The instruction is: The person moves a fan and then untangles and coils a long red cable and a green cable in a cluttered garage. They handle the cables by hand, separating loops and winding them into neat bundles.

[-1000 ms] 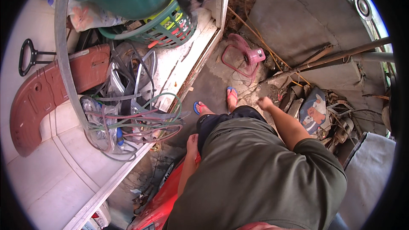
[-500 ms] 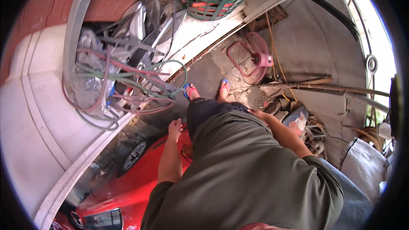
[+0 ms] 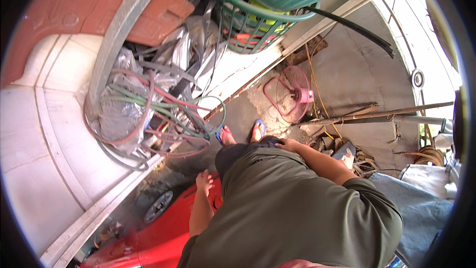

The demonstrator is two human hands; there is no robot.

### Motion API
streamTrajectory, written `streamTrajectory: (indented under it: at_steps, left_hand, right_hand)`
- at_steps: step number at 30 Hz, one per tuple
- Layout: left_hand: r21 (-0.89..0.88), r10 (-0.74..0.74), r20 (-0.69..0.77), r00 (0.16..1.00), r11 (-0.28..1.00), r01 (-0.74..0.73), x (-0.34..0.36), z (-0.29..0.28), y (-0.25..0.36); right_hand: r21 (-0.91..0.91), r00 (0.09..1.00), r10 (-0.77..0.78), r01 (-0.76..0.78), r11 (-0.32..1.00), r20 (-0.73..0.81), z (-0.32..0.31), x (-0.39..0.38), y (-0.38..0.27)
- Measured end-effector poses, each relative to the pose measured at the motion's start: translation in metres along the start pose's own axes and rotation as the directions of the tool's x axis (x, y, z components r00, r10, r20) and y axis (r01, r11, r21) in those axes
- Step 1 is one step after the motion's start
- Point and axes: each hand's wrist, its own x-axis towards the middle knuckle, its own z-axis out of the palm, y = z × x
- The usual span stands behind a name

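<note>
My left hand (image 3: 204, 182) hangs at my left side with fingers apart, holding nothing. It is just above a red car-like body (image 3: 168, 238) with a spoked wheel (image 3: 158, 204). My right hand (image 3: 287, 145) rests on my dark shorts (image 3: 235, 153) at the right hip, its fingers lying on the cloth. My feet (image 3: 257, 131) in blue-and-pink flip-flops stand on the concrete floor (image 3: 233, 114). To my left, tangled hoses (image 3: 151, 104) and clear plastic bags (image 3: 124, 119) lie on a white ledge (image 3: 59, 168).
A brown molded panel (image 3: 69, 5) and green baskets (image 3: 258, 30) sit upper left. Ahead are a pink fan (image 3: 302, 94), a cracked wall (image 3: 357, 69) and leaning poles (image 3: 401, 108). Scrap (image 3: 364, 164) lies right, beside pale and blue covers (image 3: 411, 208).
My right hand has moved inward onto the shorts at my hip. My left hand's fingers have spread slightly. The camera view has turned and shifted, bringing more of the red body into sight.
</note>
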Motion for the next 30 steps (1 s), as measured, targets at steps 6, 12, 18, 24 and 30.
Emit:
streamTrajectory:
  at_steps: [6,12,18,24,30]
  left_hand:
    - [-0.04,0.066,-0.184,0.981,0.996,-0.074,-0.007,-0.042,0.004]
    - [-0.074,0.029,-0.144,0.989,0.996,-0.04,-0.016,-0.023,-0.009]
    - [-0.034,0.061,-0.197,0.979,0.997,-0.069,-0.036,0.009,-0.005]
    - [-0.138,0.09,-0.298,0.95,0.981,-0.136,-0.042,0.035,0.001]
    - [-0.425,0.033,-0.276,0.961,0.892,-0.153,-0.058,0.084,-0.015]
  right_hand:
    - [0.138,0.962,-0.024,0.064,0.988,-0.272,-0.04,0.016,-0.038]
    - [0.22,0.726,-0.129,0.366,0.904,-0.676,-0.122,0.021,-0.109]
    - [0.353,0.7,-0.31,0.631,0.691,-0.643,-0.183,0.01,-0.198]
    - [0.495,0.651,-0.617,0.751,0.437,-0.442,-0.265,-0.003,-0.335]
    - [0.699,0.651,-0.459,0.71,0.087,-0.605,-0.371,0.008,-0.505]
